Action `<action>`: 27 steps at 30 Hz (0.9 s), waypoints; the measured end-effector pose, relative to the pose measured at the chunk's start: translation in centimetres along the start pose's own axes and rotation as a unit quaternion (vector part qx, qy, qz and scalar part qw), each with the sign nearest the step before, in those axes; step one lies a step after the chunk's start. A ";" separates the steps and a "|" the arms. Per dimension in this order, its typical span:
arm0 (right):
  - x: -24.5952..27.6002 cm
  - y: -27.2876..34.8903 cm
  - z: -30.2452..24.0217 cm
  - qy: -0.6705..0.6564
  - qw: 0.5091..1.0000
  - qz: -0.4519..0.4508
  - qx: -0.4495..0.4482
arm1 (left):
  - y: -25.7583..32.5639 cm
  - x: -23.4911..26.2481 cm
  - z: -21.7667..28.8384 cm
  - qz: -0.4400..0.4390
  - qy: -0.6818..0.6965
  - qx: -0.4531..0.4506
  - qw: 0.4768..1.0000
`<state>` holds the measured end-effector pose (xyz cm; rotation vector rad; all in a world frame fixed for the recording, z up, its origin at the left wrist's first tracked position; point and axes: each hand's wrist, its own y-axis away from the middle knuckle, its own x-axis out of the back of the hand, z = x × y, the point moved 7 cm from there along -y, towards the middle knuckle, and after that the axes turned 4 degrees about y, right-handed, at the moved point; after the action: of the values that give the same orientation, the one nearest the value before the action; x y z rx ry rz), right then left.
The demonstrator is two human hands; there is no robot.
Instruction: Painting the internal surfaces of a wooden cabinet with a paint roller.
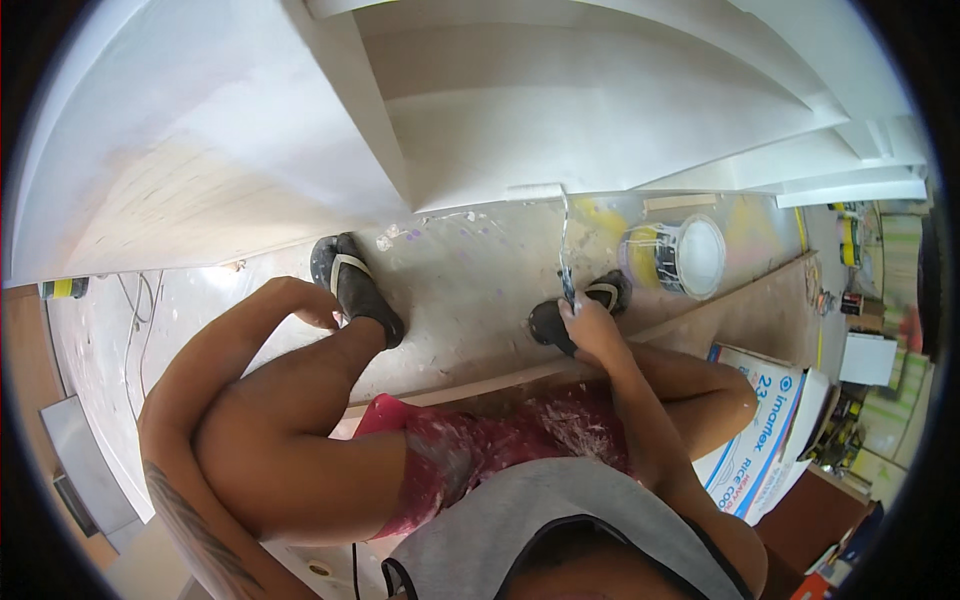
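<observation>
My right hand is closed around the handle of a slim paint roller with a thin, paint-spattered wire frame. Its white roller sleeve lies against the lower edge of a white-painted cabinet. By my left shin, just above the sandalled foot, my left hand hangs loosely with nothing visible in it; its fingers look relaxed and are partly turned away. Beyond my right foot stands a paint-streaked bucket with a white top.
A white panel with a bare tan patch rises at the left. Cables trail across the paint-spotted floor. A wooden board lies to the right, near a printed cardboard box. Cans and clutter line the far right.
</observation>
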<state>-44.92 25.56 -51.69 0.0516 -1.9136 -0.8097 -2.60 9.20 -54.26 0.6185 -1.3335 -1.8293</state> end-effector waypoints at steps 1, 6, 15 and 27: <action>0.5 1.6 0.2 -0.008 1.000 0.011 0.013 | 0.0 0.0 -0.3 0.000 0.003 0.002 1.000; 2.3 4.2 1.5 -0.009 0.998 0.061 0.005 | 1.4 1.6 -1.7 0.026 0.019 0.050 0.998; 7.0 -16.2 -0.3 -0.005 0.996 0.076 0.041 | 2.3 3.0 0.2 0.046 0.008 0.037 0.998; 4.8 5.1 5.0 -0.126 0.989 -0.081 -0.023 | 2.2 4.7 1.7 0.134 -0.017 -0.015 0.991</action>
<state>-49.76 30.30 -46.38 0.0810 -2.1476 -1.0076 -5.95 5.97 -51.37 0.3730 -1.3392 -1.6445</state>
